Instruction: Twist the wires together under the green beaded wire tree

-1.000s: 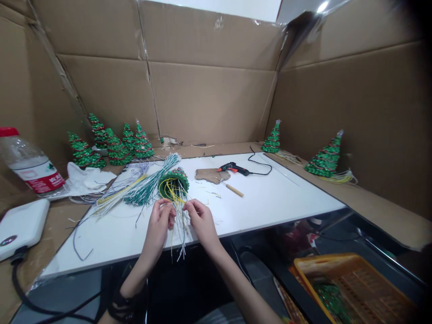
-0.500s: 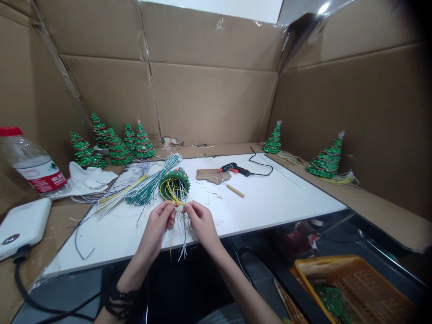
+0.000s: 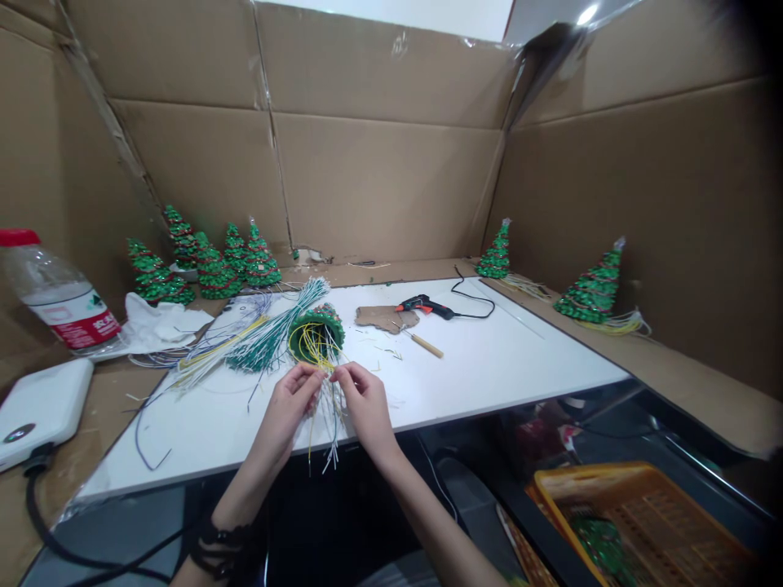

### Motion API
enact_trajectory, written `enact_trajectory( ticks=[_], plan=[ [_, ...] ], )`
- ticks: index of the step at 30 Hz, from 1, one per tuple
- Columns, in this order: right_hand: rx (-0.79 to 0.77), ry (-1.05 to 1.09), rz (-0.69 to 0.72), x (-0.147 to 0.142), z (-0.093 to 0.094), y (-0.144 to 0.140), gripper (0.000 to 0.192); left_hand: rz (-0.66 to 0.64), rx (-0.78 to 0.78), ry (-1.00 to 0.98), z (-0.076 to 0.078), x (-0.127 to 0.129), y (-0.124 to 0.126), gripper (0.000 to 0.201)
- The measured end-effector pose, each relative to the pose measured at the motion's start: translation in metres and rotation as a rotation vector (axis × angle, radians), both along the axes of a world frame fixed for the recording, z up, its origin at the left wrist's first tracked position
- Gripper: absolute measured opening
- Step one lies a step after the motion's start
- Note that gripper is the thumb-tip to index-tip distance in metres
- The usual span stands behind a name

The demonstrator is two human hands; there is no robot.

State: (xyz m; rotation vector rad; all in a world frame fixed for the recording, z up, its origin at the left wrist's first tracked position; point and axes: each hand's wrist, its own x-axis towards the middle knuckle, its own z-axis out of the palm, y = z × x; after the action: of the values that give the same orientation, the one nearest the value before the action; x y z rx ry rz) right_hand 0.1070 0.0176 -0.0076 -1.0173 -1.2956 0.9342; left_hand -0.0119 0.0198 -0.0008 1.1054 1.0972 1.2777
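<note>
A small green Christmas tree point(image 3: 333, 324) lies on its side, its hollow base facing me. Yellow, white and green wires point(image 3: 319, 349) spill out of that opening toward my hands. My left hand point(image 3: 294, 399) pinches some of the wires between thumb and fingers. Close beside it, my right hand point(image 3: 362, 397) is also closed in a pinch on wires. Loose wire ends point(image 3: 332, 456) hang below the hands over the table edge. Just left of the tree lies a bundle of green and white wires point(image 3: 275, 330).
A glue gun point(image 3: 428, 305) rests on a cardboard scrap point(image 3: 379, 316), near a wooden-handled tool point(image 3: 426, 346). Several finished-looking trees point(image 3: 211, 269) stand back left; two more trees point(image 3: 590, 285) stand right. A bottle point(image 3: 67, 302), white power bank point(image 3: 46, 412) and yellow basket point(image 3: 648, 522) flank the white board point(image 3: 507, 367).
My fingertips have shifted slightly at the wires, the left ones moving a little toward the right hand. The tree and the things around it stay put.
</note>
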Motion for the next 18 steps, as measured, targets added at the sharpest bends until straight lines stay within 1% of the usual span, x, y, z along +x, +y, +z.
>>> enact_trajectory(
  ticks=[6, 11, 15, 18],
  plan=[
    [-0.023, -0.051, -0.007, -0.009, -0.004, 0.004, 0.028, 0.003, 0.044, -0.017, -0.003, -0.001, 0.001, 0.022],
    [-0.036, -0.106, -0.035, -0.014, -0.008, 0.005, 0.03, 0.012, 0.035, -0.043, -0.002, -0.002, 0.002, 0.023],
    [-0.037, -0.099, -0.04, -0.013, -0.007, 0.005, 0.029, 0.015, 0.049, -0.016, -0.002, -0.002, 0.001, 0.023],
    [-0.066, -0.097, -0.023, -0.012, -0.006, 0.004, 0.032, 0.014, 0.076, 0.019, -0.004, -0.002, 0.001, 0.021]
  ],
)
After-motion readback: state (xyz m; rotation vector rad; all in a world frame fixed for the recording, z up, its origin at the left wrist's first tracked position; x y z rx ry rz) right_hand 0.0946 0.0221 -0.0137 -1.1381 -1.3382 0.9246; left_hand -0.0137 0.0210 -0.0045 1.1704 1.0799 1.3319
